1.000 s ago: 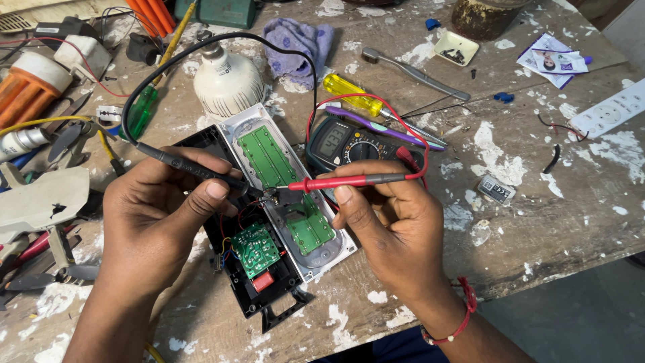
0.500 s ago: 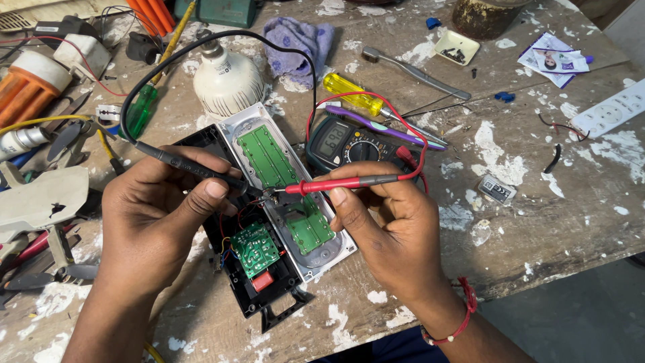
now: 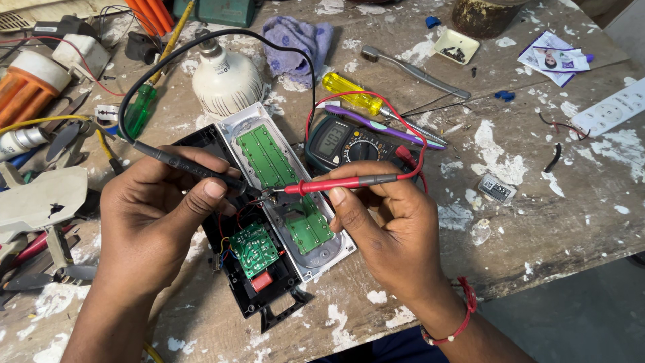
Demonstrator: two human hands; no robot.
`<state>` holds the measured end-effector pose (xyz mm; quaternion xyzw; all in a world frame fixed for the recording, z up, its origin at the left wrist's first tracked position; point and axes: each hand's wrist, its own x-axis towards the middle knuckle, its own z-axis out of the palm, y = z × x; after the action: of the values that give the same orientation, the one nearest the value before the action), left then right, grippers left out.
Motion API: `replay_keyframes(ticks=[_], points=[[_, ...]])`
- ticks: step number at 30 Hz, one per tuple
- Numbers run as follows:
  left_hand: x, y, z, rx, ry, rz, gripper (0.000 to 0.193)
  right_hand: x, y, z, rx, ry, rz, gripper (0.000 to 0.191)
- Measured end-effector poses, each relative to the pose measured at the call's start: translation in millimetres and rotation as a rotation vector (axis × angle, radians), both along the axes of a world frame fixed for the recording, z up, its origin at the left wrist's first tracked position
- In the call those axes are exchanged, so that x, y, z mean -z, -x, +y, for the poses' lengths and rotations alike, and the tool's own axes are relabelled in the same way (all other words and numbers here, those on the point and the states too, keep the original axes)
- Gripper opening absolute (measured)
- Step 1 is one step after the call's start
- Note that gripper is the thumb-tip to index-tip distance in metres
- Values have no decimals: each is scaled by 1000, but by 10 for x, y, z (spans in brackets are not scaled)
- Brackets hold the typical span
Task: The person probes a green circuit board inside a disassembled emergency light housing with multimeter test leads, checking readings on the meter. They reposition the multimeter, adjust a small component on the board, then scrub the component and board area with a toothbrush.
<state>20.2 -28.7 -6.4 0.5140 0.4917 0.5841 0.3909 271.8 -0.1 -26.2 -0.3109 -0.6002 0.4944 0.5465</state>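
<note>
An opened black device lies on the workbench, its white lid beside it with long green circuit boards. A small green board sits inside the black shell. My left hand holds a black test probe. My right hand holds a red test probe. Both probe tips meet at the middle of the lid, near thin wires. Behind them sits a dark multimeter with its red and black leads.
A white bulb, a purple cloth, a yellow-handled screwdriver, a green-handled screwdriver, a metal tool and orange-handled tools crowd the paint-spattered bench. The bench edge runs along the lower right.
Both hands hold the probes in nearly the same place. The red probe has shifted very slightly; nothing else moved.
</note>
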Motion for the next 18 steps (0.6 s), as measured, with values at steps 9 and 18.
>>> replay_keyframes(ticks=[9,18], points=[[5,-24,-1,-8,6,25,20,26,-34,-7,-3,22,10,19],[-5,-26,-3,-9,2,11,21,9,-47,0,-9,30,4,18]])
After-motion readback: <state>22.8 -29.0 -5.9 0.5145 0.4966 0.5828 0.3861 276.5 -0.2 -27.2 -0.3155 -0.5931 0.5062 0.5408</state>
